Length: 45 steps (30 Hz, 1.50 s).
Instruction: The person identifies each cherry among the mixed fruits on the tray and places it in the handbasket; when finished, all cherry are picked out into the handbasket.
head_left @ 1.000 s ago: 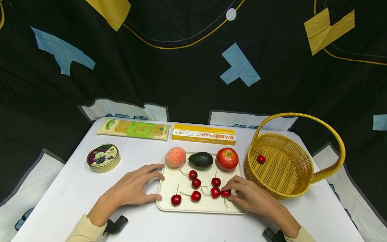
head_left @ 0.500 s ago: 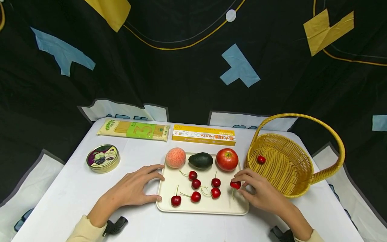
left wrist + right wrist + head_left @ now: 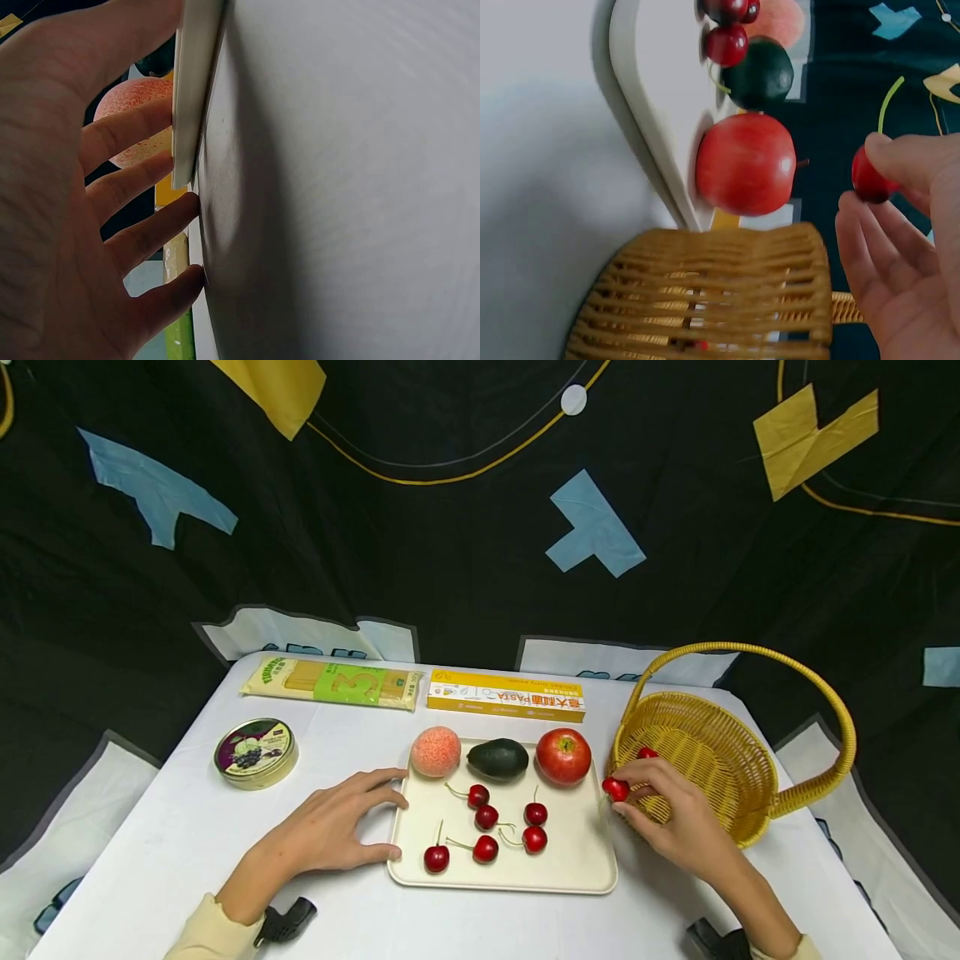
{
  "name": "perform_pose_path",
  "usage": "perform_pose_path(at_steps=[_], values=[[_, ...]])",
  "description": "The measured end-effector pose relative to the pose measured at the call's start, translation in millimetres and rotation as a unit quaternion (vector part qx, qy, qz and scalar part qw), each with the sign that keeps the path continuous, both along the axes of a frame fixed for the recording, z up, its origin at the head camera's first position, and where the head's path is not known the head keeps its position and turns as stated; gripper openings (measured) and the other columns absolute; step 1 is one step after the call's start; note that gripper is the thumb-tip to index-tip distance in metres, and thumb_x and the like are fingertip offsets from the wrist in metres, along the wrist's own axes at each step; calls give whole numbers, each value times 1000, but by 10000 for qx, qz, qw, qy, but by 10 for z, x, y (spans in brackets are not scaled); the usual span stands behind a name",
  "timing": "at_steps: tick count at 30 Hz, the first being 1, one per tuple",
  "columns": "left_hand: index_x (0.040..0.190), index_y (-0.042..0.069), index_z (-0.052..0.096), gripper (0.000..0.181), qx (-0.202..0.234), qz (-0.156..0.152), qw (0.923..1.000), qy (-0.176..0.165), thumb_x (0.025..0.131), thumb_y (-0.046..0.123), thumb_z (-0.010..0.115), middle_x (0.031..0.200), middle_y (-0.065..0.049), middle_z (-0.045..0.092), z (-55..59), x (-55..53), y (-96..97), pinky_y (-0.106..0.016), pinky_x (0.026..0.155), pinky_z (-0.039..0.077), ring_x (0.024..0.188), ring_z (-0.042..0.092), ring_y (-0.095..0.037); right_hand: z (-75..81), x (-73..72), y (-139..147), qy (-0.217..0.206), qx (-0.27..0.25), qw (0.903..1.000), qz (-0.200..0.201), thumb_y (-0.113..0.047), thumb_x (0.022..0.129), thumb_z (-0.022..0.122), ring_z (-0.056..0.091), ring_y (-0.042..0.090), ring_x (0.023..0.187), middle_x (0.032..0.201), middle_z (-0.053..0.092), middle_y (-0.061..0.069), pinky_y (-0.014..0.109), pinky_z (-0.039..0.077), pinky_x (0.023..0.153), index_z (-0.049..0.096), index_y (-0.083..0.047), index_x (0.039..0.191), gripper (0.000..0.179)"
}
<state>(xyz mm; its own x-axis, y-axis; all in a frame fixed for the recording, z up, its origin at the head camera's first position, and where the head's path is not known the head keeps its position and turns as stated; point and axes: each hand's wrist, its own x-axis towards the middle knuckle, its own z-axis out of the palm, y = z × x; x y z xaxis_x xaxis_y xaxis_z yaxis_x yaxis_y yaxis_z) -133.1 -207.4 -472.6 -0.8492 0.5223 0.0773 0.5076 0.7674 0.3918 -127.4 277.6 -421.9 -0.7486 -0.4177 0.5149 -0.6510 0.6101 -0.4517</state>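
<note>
Between thumb and fingers my right hand [image 3: 678, 814] pinches a red cherry [image 3: 616, 789], in the air by the tray's right edge and the basket's near rim. In the right wrist view this cherry [image 3: 871, 176] has its green stem pointing up. My left hand [image 3: 333, 818] touches the left edge of the cream tray [image 3: 570, 872] with its fingers spread. Several cherries with stems, such as one cherry [image 3: 437, 857], lie on the tray. Behind them sit a pink peach [image 3: 436, 752], a dark green avocado [image 3: 498, 758] and a red apple [image 3: 563, 757].
A yellow wicker basket [image 3: 738, 760] with a tall handle stands right of the tray; another cherry [image 3: 647, 752] inside it is partly hidden by my hand. Behind the tray lie a pasta box [image 3: 506, 695] and a noodle packet [image 3: 332, 682]. A round tin [image 3: 257, 753] stands left.
My right hand has lifted the cherry off the tray's right side and carried it right and away from me to the basket's rim. The left hand has stayed in place.
</note>
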Motion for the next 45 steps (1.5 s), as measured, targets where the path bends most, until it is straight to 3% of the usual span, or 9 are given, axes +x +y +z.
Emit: perform_pose_path(at_steps=[7,14,27,36,41,45], values=[[125,33,72,54,-3,-4,10000,-34,83,63,87,164,4,50,2,9,1,-57,107,54,147,53,-27,-27,-63,168,73,42,9976,-694,7,77,93,69,8,99,116,73,0,13,58,83,71,-7,122,52],[125,33,73,55,-33,16,9999,-102,83,65,85,164,4,50,-5,23,-1,-58,108,54,147,52,-27,-79,-159,319,183,113,9944,-1033,8,76,93,67,6,97,109,73,3,8,54,82,70,-4,120,51],[125,33,72,54,-3,32,10000,-73,83,65,85,164,5,50,-13,23,1,-59,106,55,147,52,-27,-137,-354,499,75,403,9936,-1048,7,78,92,73,26,92,107,73,6,8,55,78,72,-6,118,46],[125,34,72,53,-4,40,10000,-65,83,62,86,164,4,50,-12,15,4,-58,107,54,148,52,-27,-175,-469,511,-331,679,9915,-1059,2,82,91,76,26,88,107,75,10,36,66,70,72,-5,114,38],[125,34,72,53,-9,65,9999,-113,83,62,86,164,4,50,-1,6,1,-59,106,54,148,52,-27,-157,-511,491,-955,794,9858,-1130,-4,88,89,76,29,92,111,75,13,41,66,74,72,-5,115,32],[125,34,72,53,-21,67,9999,-132,82,63,86,164,5,50,-1,4,-1,-60,105,55,148,52,-27,-168,-553,492,-1135,869,9829,-1159,-5,87,90,76,30,92,109,75,14,44,66,75,73,-5,113,31]])
